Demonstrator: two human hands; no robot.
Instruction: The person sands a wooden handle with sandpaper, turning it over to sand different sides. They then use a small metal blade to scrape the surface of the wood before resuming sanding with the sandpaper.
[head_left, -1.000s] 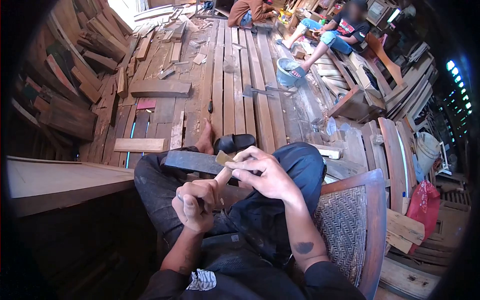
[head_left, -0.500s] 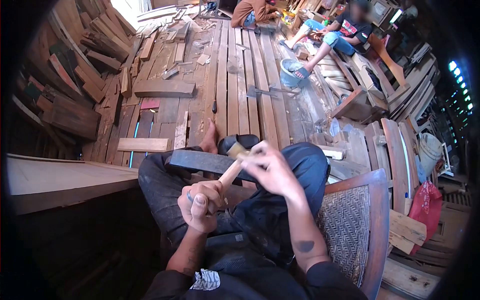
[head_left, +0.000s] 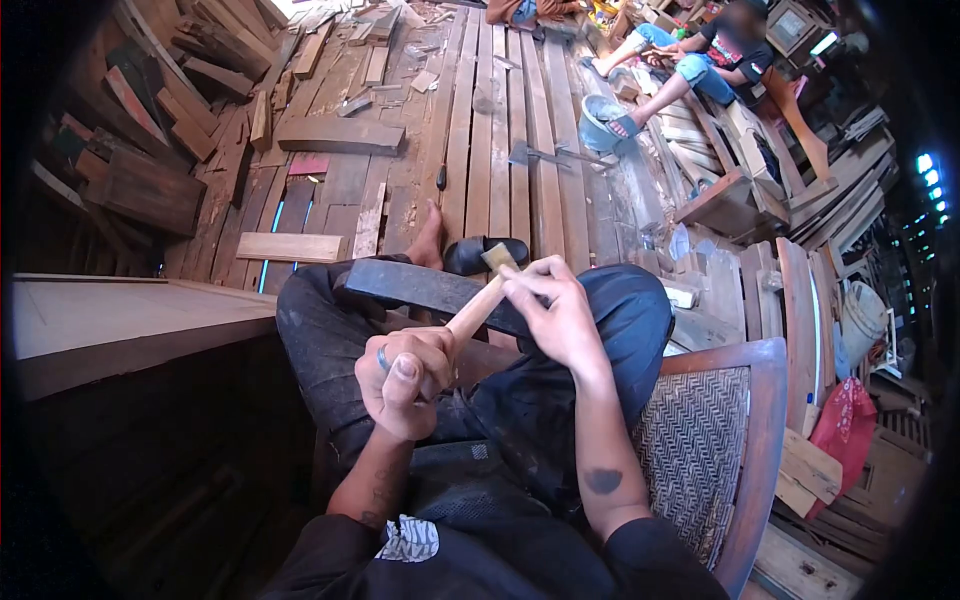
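My left hand (head_left: 405,380) is wrapped round the lower end of a pale, slim wooden stick (head_left: 474,312) that slants up and away to the right. At the stick's far end, the fingers of my right hand (head_left: 555,315) pinch a small olive-tan piece that looks like folded sandpaper (head_left: 498,258). That piece lies against the stick, and my fingers partly cover the contact. A dark, thick wooden bar (head_left: 415,287) lies behind the stick, across the gap between my bent legs.
A woven chair seat (head_left: 690,450) is at my right and a pale wooden panel (head_left: 140,320) at my left. Black sandals (head_left: 468,255), an axe-like tool (head_left: 535,155), a bucket (head_left: 598,125) and timber offcuts (head_left: 340,135) lie ahead. Another person (head_left: 715,60) sits beyond.
My right hand has shifted slightly right and down, and it is less blurred now. The tan piece shows clearly at the stick's tip. The view has tilted down a little.
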